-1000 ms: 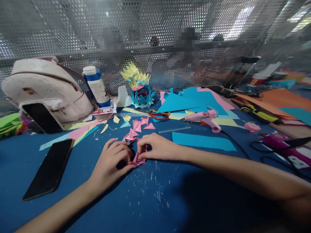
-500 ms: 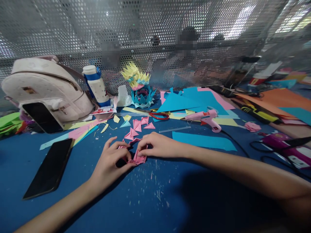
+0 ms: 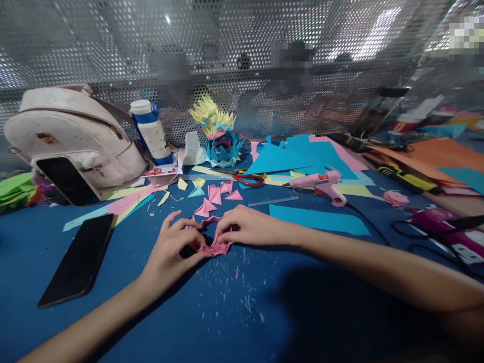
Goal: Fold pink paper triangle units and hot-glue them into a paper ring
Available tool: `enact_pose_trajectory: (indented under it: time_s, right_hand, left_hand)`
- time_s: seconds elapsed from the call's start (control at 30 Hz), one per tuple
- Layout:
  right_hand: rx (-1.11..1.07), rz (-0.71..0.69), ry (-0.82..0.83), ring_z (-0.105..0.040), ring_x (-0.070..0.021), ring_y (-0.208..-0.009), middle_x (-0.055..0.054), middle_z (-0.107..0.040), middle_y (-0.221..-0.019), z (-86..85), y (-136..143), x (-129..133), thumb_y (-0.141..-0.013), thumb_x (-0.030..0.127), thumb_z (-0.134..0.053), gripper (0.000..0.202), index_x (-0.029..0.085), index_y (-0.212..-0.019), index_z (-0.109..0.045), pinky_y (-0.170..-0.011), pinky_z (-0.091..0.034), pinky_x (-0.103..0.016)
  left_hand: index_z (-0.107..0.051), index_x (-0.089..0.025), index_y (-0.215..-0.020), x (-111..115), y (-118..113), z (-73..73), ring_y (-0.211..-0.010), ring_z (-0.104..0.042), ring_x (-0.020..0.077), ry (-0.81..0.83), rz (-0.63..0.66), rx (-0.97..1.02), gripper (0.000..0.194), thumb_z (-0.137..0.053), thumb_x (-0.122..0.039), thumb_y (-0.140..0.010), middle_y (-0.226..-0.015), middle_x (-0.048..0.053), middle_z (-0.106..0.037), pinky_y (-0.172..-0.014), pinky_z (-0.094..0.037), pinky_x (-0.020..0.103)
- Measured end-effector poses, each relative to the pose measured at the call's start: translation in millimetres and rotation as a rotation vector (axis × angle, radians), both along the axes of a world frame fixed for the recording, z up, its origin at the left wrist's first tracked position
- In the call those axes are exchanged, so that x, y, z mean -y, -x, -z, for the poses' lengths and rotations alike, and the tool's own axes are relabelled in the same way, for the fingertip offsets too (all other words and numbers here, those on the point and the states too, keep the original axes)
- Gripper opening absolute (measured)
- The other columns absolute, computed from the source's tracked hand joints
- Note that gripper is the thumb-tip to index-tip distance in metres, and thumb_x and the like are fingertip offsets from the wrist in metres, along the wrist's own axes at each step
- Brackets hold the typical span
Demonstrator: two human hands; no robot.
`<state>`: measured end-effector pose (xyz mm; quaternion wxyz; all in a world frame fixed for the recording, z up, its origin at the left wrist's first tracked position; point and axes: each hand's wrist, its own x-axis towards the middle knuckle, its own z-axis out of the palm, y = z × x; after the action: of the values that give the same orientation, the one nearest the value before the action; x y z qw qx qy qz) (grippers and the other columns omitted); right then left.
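Note:
Both hands are on a ring of folded pink paper (image 3: 217, 248) low over the blue table. My left hand (image 3: 176, 245) pinches its near left edge between thumb and fingers. My right hand (image 3: 242, 226) grips the right side, its fingertips curled down onto the folds. The fingers hide part of the ring. Just beyond it lie several loose pink folded paper pieces (image 3: 214, 194), with a small light-blue folded piece (image 3: 196, 191) beside them. A finished-looking paper model (image 3: 223, 148) with blue, pink and yellow points stands farther back.
A pink glue gun (image 3: 321, 184) and red-handled scissors (image 3: 249, 179) lie behind my right hand, near a blue paper strip (image 3: 319, 220). Left are a black phone (image 3: 77, 262), a backpack (image 3: 71, 133) and a bottle (image 3: 151, 131). A perforated metal panel (image 3: 242, 75) closes the back.
The near side of the pink paper ring looks more flattened under my fingers. Both hands keep nearly the same place and grip; the whole view has shifted slightly.

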<state>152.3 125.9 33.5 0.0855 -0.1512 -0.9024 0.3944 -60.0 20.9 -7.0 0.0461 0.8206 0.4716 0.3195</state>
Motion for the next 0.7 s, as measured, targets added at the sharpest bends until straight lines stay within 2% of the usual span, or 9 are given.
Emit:
enact_pose_trajectory:
  time_s: [0.07,0.2,0.33,0.53,0.7]
  right_hand:
    - [-0.005,-0.026,-0.022,-0.067,-0.0121,-0.079,0.0,-0.075,-0.087,-1.0,0,0,-0.09,0.013,-0.063,0.015,0.018,-0.092,-0.077,-0.074,-0.047,-0.023]
    - [-0.047,-0.077,-0.141,-0.066,-0.0135,-0.084,0.0,-0.075,-0.089,-5.0,0,3,-0.09,0.013,-0.064,0.014,0.018,-0.092,-0.076,-0.08,-0.047,-0.026]
    - [-0.092,-0.093,-0.251,-0.064,-0.015,-0.089,-0.002,-0.073,-0.094,-8.5,-1,5,-0.091,0.012,-0.064,0.012,0.017,-0.094,-0.074,-0.083,-0.047,-0.028]
    - [-0.111,-0.119,-0.35,-0.061,-0.0152,-0.09,-0.001,-0.072,-0.097,-9.9,-3,7,-0.094,0.014,-0.061,0.012,0.019,-0.096,-0.072,-0.08,-0.047,-0.028]
    - [-0.108,-0.144,-0.426,-0.058,-0.0154,-0.088,-0.001,-0.072,-0.095,-10.3,-4,8,-0.094,0.015,-0.06,0.011,0.018,-0.096,-0.07,-0.079,-0.046,-0.028]
  left_hand:
    - [-0.06,-0.022,-0.079,2,-1,-3.0,-0.096,-0.064,0.0207,-0.078,-0.002,-0.044,0.016,-0.071,-0.03,-0.088,-0.079,-0.003,-0.07,-0.111,-0.026,0.054]
    - [-0.061,-0.021,-0.079,8,-2,-11.2,-0.089,-0.066,0.0188,-0.349,-0.008,-0.194,0.015,-0.063,-0.019,-0.094,-0.069,-0.005,-0.067,-0.113,-0.023,0.054]
    - [-0.063,-0.02,-0.08,16,-4,-17.2,-0.087,-0.068,0.0188,-0.535,0.01,-0.292,0.017,-0.06,-0.012,-0.094,-0.069,-0.005,-0.07,-0.115,-0.024,0.05]
    - [-0.065,-0.019,-0.078,21,-7,-20.0,-0.085,-0.07,0.0177,-0.625,0.05,-0.336,0.018,-0.06,-0.008,-0.092,-0.071,-0.005,-0.073,-0.118,-0.023,0.046]
    - [-0.065,-0.016,-0.074,19,-8,-18.7,-0.081,-0.069,0.018,-0.671,0.05,-0.269,0.023,-0.055,-0.007,-0.093,-0.067,-0.003,-0.071,-0.114,-0.026,0.047]
